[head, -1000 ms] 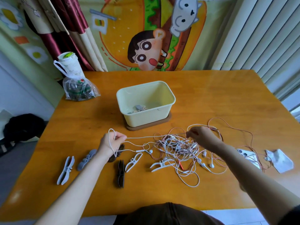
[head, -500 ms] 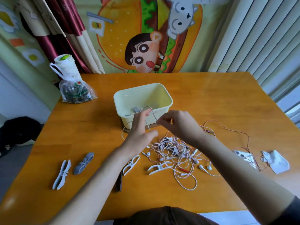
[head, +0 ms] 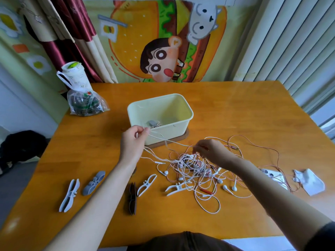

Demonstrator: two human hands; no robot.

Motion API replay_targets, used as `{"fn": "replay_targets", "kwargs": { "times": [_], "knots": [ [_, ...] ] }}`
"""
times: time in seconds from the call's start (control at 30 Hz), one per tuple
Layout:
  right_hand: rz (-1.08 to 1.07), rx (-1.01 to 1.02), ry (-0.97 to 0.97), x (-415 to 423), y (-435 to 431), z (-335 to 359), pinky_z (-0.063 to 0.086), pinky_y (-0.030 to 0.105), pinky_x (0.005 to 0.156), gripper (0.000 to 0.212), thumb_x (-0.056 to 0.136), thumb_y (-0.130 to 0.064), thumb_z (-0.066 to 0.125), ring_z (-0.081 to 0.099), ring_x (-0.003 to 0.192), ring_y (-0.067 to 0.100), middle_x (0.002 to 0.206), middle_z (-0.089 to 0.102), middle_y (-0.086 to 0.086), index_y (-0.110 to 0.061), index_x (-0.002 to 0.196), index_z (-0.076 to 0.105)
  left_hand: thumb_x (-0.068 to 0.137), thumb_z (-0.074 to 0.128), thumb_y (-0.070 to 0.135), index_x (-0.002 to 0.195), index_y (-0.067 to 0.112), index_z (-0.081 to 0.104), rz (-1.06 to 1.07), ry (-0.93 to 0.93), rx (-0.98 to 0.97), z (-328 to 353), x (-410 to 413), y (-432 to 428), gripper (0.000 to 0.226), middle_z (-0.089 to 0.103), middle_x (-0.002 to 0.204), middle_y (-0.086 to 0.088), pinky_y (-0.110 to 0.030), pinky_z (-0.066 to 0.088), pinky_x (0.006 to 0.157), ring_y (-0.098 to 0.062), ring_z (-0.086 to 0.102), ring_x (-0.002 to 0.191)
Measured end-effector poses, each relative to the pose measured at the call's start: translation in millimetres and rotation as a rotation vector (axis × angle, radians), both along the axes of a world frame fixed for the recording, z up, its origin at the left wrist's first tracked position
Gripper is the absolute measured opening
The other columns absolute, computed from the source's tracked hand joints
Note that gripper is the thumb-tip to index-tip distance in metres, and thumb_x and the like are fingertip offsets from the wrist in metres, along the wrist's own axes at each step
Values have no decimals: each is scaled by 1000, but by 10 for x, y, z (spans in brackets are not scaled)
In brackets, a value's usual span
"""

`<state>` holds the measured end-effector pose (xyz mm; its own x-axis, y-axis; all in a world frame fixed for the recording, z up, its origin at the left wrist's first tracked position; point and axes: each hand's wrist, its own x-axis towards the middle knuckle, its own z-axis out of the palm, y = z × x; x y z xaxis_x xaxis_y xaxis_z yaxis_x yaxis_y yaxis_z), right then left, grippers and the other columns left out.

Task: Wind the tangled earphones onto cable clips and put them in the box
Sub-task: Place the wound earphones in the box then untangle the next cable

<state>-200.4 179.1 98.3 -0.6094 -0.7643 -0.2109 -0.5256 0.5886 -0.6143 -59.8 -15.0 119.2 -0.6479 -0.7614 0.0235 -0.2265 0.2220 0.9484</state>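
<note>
**Head view.** The left hand [head: 133, 142] is raised just in front of the near left corner of the pale yellow box [head: 187, 122]. Its thumb and fingertips are closed on a white cable [head: 172, 141]. The cable runs rightward to the right hand [head: 213, 151], whose curled fingers pinch a strand at the top of the tangled earphones [head: 192, 169].

The tangle is made of white and reddish leads with several earbuds. It lies on the wooden desk [head: 235, 109] between the box and the near edge, right of centre. The box stands mid-desk on a brown mat [head: 185, 135] and contains a loaded clip [head: 152, 123], grey and wound with cable.

Five clips lie toward the near edge, left to right:
- a pale blue clip [head: 69, 195]
- a grey clip [head: 94, 182]
- a dark brown clip [head: 132, 198], just beside the left forearm
- a white clip [head: 146, 184]
- a second white clip [head: 178, 187], touching the tangle

A plastic bag [head: 85, 105] sits near the far left corner. A crumpled white wrapper [head: 310, 182] lies near the right edge.
</note>
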Motion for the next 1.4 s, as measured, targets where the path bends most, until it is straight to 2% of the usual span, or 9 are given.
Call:
{"fn": "replay_targets", "kwargs": {
  "times": [0.17,0.27,0.43,0.63,0.77,0.9,1.1,1.27,1.4],
  "knots": [
    [-161,-18,107,-143,96,-30,34,16,45,23,97,-20,50,43,48,8,62,55,-5,-9,89,69,93,59,18,72,7,58,11,-141,74,-219,65,-100,24,55,70,-5,-27,36,65,-17,49,73],
    [-257,-242,268,-156,-3,238,33,17,45,22,95,-17,53,40,43,7,56,50,-6,-6,88,70,92,61,23,77,5,63,-62,-255,120,-340,81,-80,23,65,87,-13,-26,39,68,-22,57,87],
    [-278,-621,469,22,-256,770,32,9,55,15,92,-20,57,48,60,4,67,53,-10,-14,85,69,95,53,40,104,15,53,-211,-418,179,-236,6,43,27,55,97,3,-28,38,73,-15,52,96],
    [-12,-148,348,210,-351,637,39,28,53,21,92,-33,57,55,59,14,74,68,0,-21,92,74,95,54,27,122,27,51,-231,-169,22,21,-77,215,28,54,101,-4,-19,39,66,-12,54,88],
    [102,-155,279,332,-373,479,34,30,53,24,94,-31,55,46,54,12,72,67,0,-16,90,74,94,57,20,114,28,65,-368,-113,-101,64,-97,292,23,61,96,0,-12,37,63,2,52,72],
    [65,-250,220,322,-342,459,29,21,48,26,96,-28,52,43,48,5,53,46,-17,-15,82,71,93,59,28,89,23,72,-522,-153,-48,18,-60,290,15,70,88,-1,-20,40,65,-4,54,68],
    [39,-232,49,271,-201,221,34,16,48,26,94,-26,55,48,48,-1,55,48,-13,-9,79,68,97,50,12,82,22,63,-297,-7,-11,148,-30,195,22,64,86,6,-8,41,72,-2,56,83],
    [3,-29,-17,122,-41,-70,38,13,52,20,96,-21,51,52,57,2,65,57,-7,-20,79,60,102,40,12,78,18,54,-102,120,199,192,-20,51,28,45,67,4,-15,29,46,-4,35,51],
    [-47,-47,-32,85,104,-131,38,15,54,24,99,-15,43,55,58,8,65,57,-8,-21,80,57,101,42,14,83,18,58,-61,65,156,257,58,-108,25,49,73,3,-13,31,49,-3,38,55]
  ]
}}
